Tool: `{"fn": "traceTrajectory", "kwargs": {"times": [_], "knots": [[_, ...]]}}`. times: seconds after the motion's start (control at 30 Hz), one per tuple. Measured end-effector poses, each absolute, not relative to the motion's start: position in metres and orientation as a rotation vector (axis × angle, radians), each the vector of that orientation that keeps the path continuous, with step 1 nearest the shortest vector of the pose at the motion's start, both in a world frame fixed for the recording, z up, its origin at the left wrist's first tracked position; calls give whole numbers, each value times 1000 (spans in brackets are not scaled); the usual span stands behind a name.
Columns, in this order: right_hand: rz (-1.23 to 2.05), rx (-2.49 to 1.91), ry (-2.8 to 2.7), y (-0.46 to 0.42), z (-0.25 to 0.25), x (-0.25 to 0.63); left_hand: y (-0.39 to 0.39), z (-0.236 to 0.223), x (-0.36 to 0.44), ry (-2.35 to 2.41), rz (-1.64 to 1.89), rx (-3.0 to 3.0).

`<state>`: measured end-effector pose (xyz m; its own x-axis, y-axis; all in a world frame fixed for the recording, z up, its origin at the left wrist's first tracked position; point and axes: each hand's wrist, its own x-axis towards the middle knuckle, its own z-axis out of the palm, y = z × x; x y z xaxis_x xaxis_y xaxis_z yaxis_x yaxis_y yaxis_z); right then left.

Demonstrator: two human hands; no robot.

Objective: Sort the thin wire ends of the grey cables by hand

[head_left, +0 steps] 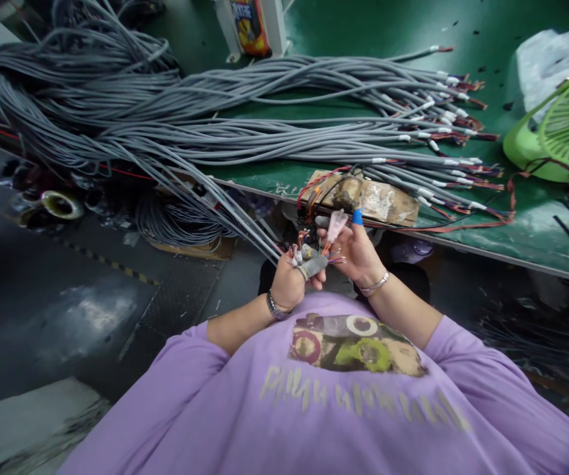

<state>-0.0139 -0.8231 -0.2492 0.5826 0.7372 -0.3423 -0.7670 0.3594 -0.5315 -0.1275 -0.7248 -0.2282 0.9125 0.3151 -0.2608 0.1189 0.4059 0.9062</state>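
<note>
My left hand (pixel 290 282) is closed around the ends of several grey cables (pixel 249 227), just in front of the bench edge. Grey coverings wrap its thumb and a finger (pixel 313 266). Thin coloured wires (pixel 304 239) fan out from the cable ends. Close beside it, my right hand (pixel 358 256) is turned palm up with its fingers curled. A pale pink piece (pixel 336 225) lies at those fingers, and orange wires (pixel 326 249) show just below it; its kind is unclear. Blue tape (pixel 358 216) covers one digit of the right hand.
Long bundles of grey cable (pixel 265 138) lie across the green bench (pixel 364 26), stripped ends to the right. A wooden block (pixel 388 202) sits at the bench edge. A green fan (pixel 562 132) and a plastic bag (pixel 552 63) stand right. Coiled cables (pixel 180 221) lie below.
</note>
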Motion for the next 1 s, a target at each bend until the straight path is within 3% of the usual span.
{"fn": "traceTrajectory", "kwargs": {"times": [0.3, 1.0], "knots": [[815, -821, 36, -821, -250, -18, -732, -226, -118, 501, 199, 1186], [832, -739, 114, -817, -249, -17, -731, -239, -119, 519, 191, 1224]]}}
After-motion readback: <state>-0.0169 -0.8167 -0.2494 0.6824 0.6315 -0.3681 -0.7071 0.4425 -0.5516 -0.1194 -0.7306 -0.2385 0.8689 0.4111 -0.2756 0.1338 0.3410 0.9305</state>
